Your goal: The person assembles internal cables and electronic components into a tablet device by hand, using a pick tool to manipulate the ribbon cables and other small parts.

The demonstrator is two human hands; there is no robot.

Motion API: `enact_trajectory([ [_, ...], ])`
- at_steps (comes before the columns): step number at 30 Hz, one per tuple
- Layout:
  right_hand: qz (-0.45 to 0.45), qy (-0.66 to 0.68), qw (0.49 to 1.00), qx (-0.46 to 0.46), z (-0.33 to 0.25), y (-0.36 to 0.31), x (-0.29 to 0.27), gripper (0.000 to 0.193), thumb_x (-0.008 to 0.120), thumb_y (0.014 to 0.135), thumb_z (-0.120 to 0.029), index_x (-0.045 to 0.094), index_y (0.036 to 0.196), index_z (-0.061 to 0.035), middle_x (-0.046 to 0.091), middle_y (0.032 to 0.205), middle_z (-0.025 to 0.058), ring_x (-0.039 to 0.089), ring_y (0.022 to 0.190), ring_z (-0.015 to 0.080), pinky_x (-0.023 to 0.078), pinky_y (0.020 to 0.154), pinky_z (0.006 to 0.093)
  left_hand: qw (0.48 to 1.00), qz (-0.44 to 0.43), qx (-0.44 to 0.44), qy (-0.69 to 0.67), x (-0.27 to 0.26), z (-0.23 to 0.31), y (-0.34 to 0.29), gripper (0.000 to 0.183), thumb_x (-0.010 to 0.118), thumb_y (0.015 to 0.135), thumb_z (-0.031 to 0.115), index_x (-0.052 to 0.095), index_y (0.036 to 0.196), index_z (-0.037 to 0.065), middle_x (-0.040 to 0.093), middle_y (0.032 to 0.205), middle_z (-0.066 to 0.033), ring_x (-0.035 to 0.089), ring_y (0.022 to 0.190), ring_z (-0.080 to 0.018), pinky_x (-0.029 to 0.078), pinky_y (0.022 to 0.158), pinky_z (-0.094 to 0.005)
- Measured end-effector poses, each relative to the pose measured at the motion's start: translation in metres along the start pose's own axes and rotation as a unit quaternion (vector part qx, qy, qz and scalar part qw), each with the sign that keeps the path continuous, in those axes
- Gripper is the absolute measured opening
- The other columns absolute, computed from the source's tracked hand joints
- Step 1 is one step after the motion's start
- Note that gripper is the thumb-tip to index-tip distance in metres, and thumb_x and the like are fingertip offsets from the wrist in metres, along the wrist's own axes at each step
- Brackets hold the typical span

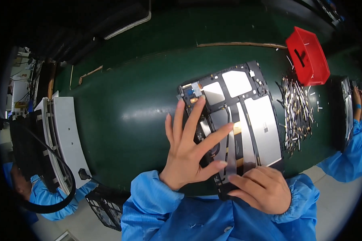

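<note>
An opened tablet-like device (265, 132) lies tilted on the green bench in front of me, with a black frame, silver panels and dark ribbon cables. Over its left side my left hand (183, 154) is spread, fingers apart, the index and middle fingertips by a small board and connector area at the upper left corner. The thumb rests near a thin black cable (228, 144). At the lower edge my right hand (265, 190) has curled fingers, thumb and index finger close together on the frame. Whatever lies between them is hidden.
A red plastic bin (309, 56) stands tilted at the far right, above a loose pile of thin strips (297, 116). White panels (68, 138) stand stacked at the left. Blue sleeves of other people (348, 158) show at both sides. A black frame (102, 209) sits at the lower left.
</note>
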State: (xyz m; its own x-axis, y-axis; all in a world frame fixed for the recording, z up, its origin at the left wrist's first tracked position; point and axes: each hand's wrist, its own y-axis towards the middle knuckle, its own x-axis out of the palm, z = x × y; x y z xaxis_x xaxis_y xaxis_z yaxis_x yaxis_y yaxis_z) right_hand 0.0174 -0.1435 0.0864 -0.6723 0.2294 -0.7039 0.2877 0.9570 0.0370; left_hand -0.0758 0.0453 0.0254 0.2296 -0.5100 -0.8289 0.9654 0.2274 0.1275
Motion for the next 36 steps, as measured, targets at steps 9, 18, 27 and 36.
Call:
enact_trajectory([
  [9,-0.095,-0.124,0.988,0.009,-0.015,-0.016,0.003,0.061,0.063,0.077,-0.055,0.064,0.109,-0.0034,0.049,0.051,0.0016,0.05,0.046,0.0162,0.042,0.048,0.0265,1.0,-0.011,-0.02,0.017,-0.003,0.01,-0.002,0.06,0.027,0.092,0.058,0.056,0.128,0.019,0.013,0.15,-0.025,0.006,0.138,-0.0463,-0.001,0.107,-0.0578],
  [18,0.122,-0.006,0.957,0.263,0.038,-0.034,-0.032,0.062,0.08,0.067,-0.032,0.059,0.115,0.0031,0.062,0.065,0.0157,0.06,0.052,0.0195,0.048,0.052,0.0286,0.968,0.008,-0.194,-0.159,0.023,0.06,-0.096,0.073,0.057,0.086,0.037,0.029,0.14,-0.004,0.014,0.148,-0.0261,0.01,0.137,-0.0433,0.01,0.11,-0.0485],
  [27,0.14,0.395,0.882,0.215,0.041,-0.039,-0.062,0.049,0.069,0.082,-0.017,0.054,0.121,0.0073,0.039,0.056,-0.0059,0.031,0.053,0.0013,0.023,0.047,0.021,0.696,0.241,-0.223,-0.639,-0.003,0.096,-0.061,0.085,0.067,0.079,0.008,0.014,0.143,-0.006,0.034,0.142,-0.0189,0.04,0.127,-0.0282,0.031,0.107,-0.0357],
  [36,0.25,0.344,0.894,0.141,0.062,-0.052,-0.074,0.022,0.069,0.081,-0.01,0.068,0.102,-0.0025,0.035,0.049,-0.0036,0.028,0.047,0.0017,0.021,0.044,0.0223,0.748,0.213,-0.062,-0.626,-0.081,-0.01,0.175,0.057,0.056,0.088,0.006,0.031,0.139,0.002,0.048,0.129,-0.0146,0.047,0.12,-0.0254,0.035,0.106,-0.04],
])
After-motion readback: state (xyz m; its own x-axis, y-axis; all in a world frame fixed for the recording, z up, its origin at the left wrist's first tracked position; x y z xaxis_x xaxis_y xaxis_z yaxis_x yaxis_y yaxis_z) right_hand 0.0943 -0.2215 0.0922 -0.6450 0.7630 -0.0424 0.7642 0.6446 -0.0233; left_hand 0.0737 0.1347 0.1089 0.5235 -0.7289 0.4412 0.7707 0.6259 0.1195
